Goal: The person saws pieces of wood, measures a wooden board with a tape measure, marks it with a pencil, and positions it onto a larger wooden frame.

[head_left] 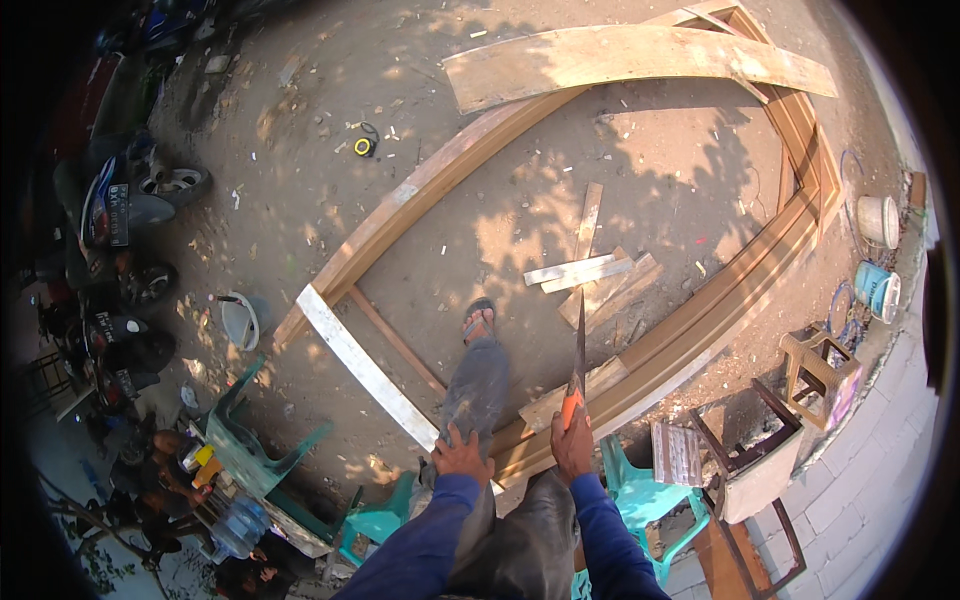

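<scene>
My right hand (573,446) grips the orange handle of a handsaw (577,372), whose narrow blade points away from me. Flat on my raised left knee lies my left hand (462,456), fingers spread and holding nothing. A large wooden frame (420,197) of long brown beams stretches out on the ground. My left sandaled foot stands inside it. Under the saw runs the frame's right-hand beam (690,305), with a short board (603,378) on it near the blade. A whitish board (362,362) crosses the frame's near left end.
Several wood offcuts (588,275) lie inside the frame. A wide plank (630,58) spans its far end. A yellow tape measure (364,146) is on the ground. Plastic chairs (645,490), stools (820,365) and buckets (878,222) line the right; motorcycles (135,205) and seated people occupy the left.
</scene>
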{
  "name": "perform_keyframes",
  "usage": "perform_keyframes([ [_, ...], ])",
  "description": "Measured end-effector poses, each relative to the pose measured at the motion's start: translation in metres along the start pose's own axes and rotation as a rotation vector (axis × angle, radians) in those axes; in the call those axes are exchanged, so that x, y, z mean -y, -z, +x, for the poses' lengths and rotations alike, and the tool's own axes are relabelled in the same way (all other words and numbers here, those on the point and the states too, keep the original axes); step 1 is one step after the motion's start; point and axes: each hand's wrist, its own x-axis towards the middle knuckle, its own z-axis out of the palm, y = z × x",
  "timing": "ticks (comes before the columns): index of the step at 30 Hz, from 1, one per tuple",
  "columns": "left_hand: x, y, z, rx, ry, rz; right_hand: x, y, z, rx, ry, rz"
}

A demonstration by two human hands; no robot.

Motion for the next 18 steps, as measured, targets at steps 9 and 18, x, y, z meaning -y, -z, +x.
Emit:
perform_keyframes([
  [9, 0.028, 0.022, 0.023, -0.026, -0.019, -0.181, -0.002, 0.033, -0.077, 0.225, -0.199, -0.313],
  [18, 0.065, 0.025, 0.036, -0.017, -0.050, -0.307, 0.068, 0.072, -0.102, 0.196, -0.250, -0.326],
])
